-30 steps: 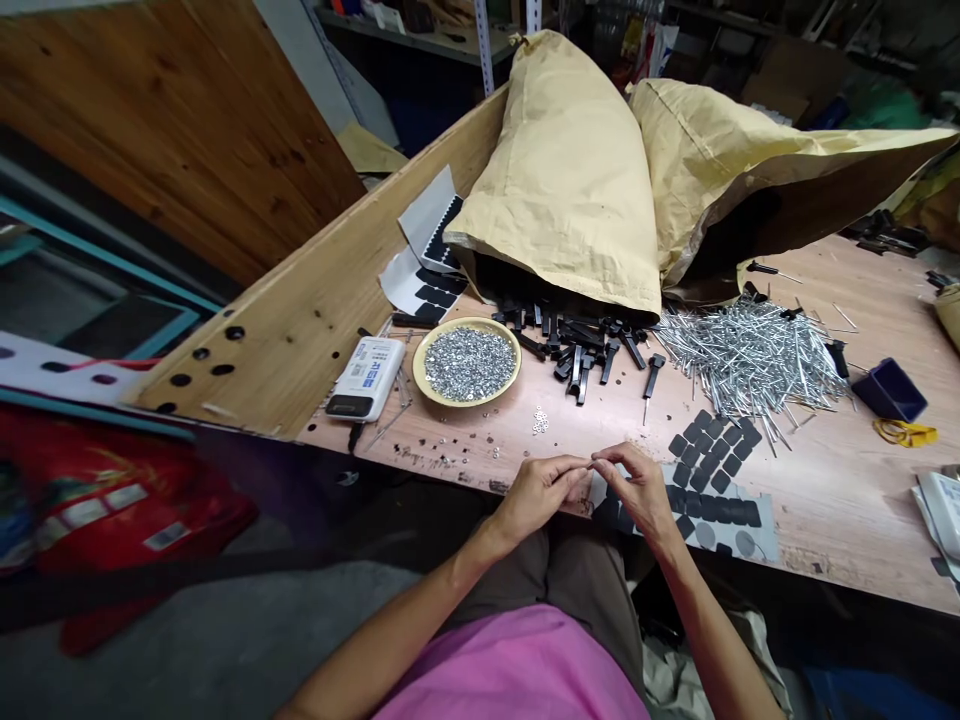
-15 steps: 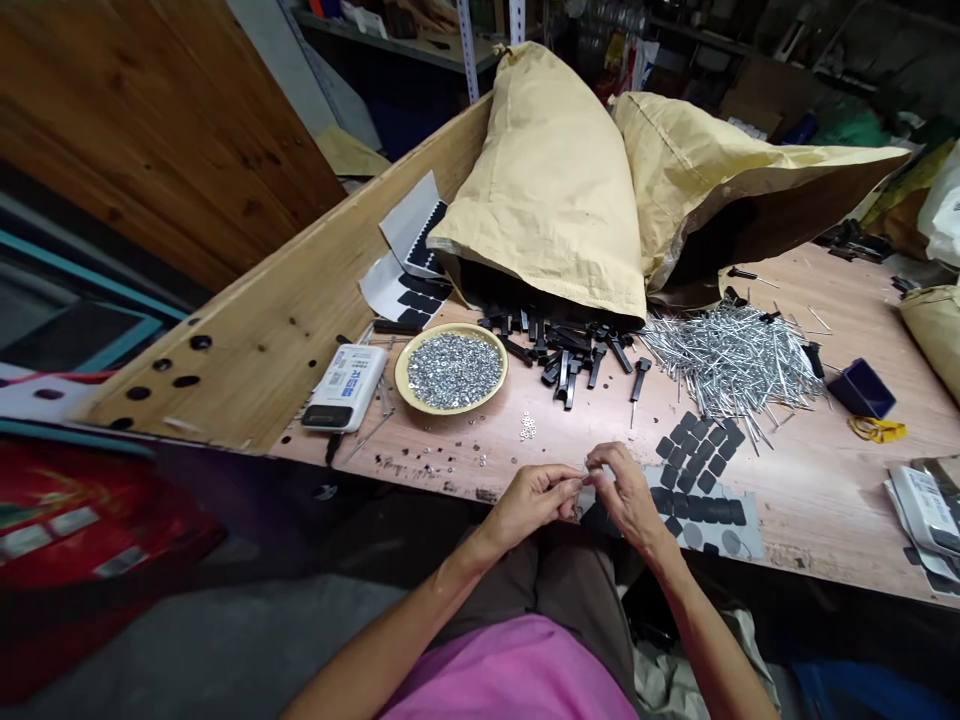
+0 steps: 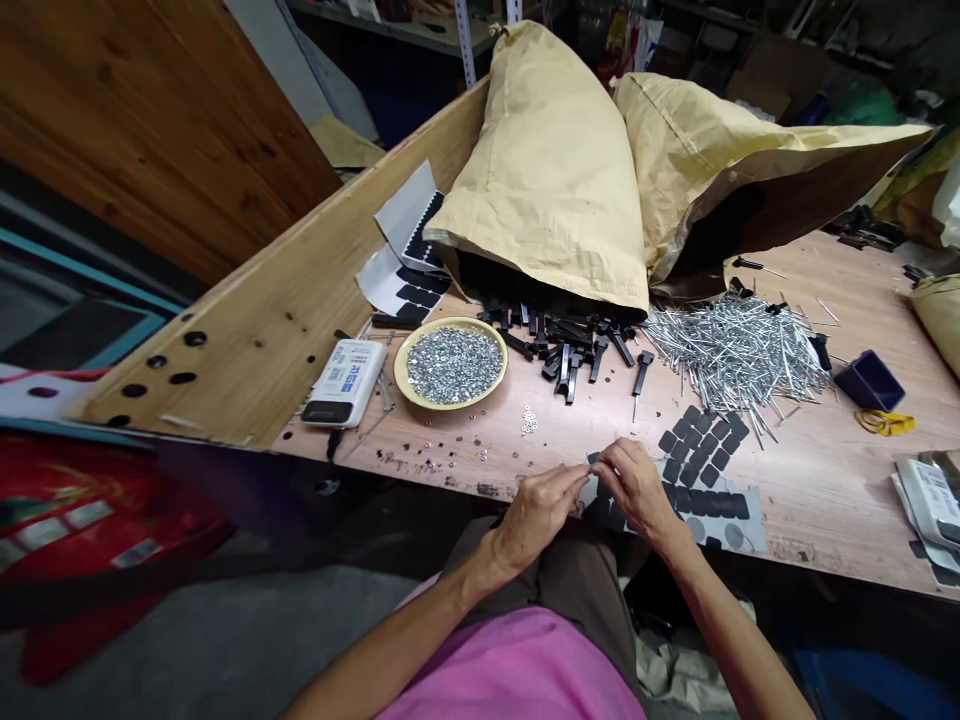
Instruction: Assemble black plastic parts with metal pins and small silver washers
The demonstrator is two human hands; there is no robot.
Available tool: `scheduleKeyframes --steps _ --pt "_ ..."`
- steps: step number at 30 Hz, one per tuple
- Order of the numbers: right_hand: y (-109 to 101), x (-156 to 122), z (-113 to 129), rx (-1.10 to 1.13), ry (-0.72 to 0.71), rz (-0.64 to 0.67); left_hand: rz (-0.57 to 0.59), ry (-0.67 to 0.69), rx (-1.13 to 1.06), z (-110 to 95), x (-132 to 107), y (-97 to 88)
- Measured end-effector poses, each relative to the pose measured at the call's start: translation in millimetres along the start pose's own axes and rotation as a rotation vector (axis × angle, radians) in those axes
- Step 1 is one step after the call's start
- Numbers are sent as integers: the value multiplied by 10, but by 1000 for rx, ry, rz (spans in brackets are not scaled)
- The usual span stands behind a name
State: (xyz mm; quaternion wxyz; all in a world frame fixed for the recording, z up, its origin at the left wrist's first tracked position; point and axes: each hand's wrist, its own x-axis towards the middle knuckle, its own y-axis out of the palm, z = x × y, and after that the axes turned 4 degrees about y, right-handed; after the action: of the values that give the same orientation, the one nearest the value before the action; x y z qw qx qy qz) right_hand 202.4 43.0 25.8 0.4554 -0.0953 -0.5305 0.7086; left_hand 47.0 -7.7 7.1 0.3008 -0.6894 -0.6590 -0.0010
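Observation:
My left hand (image 3: 541,510) and my right hand (image 3: 636,485) meet at the near edge of the wooden table (image 3: 825,480), fingertips pinched together on a small part too tiny to name. Just under and right of them lies a grey sheet with dark rubber pads (image 3: 705,500). A yellow bowl of small shiny nuts (image 3: 452,364) stands to the upper left. A few loose nuts (image 3: 529,422) lie on the table above my hands.
Black plastic handles (image 3: 570,345) spill from a tan sack (image 3: 555,170); a second sack (image 3: 750,150) lies beside it. A heap of metal pins (image 3: 739,350), a blue tray (image 3: 870,380), a white device (image 3: 345,382) and pad sheets (image 3: 409,270) also lie about.
My hands stay pinched together and have shifted slightly right and lower along the table edge. The camera view has moved a little; nothing else on the table moved.

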Motion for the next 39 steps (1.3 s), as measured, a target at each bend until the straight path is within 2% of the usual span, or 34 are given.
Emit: scheduleKeyframes --steps 3,6,10,14,16,19,22,26,29,34,39 --pt "39 -9 -2 -141 -52 -79 40 -31 -60 -38 8 25" --pt "110 -29 22 -181 9 -109 79 -184 -196 -77 33 29" --pt "159 -26 16 -89 226 -14 86 -425 -368 -41 102 33" --pt "146 -8 -124 73 546 -20 -39 -585 -461 166 173 31" --pt "155 -24 -212 110 617 -48 -113 -651 -486 292 167 14" --pt "228 -65 -294 103 605 -49 -179 -723 -522 421 84 -22" --pt "363 -40 -304 116 520 -32 -242 -746 -575 457 -31 -44" --pt "586 159 -248 172 366 5 -388 -760 -691 486 -115 -53" --pt "741 338 -173 175 315 60 -459 -765 -746 546 -131 -75" --pt "867 533 -14 -60 376 269 -476 -747 -792 586 -136 -129" --pt "826 690 136 -250 397 445 -445 -801 -771 556 -116 -175"
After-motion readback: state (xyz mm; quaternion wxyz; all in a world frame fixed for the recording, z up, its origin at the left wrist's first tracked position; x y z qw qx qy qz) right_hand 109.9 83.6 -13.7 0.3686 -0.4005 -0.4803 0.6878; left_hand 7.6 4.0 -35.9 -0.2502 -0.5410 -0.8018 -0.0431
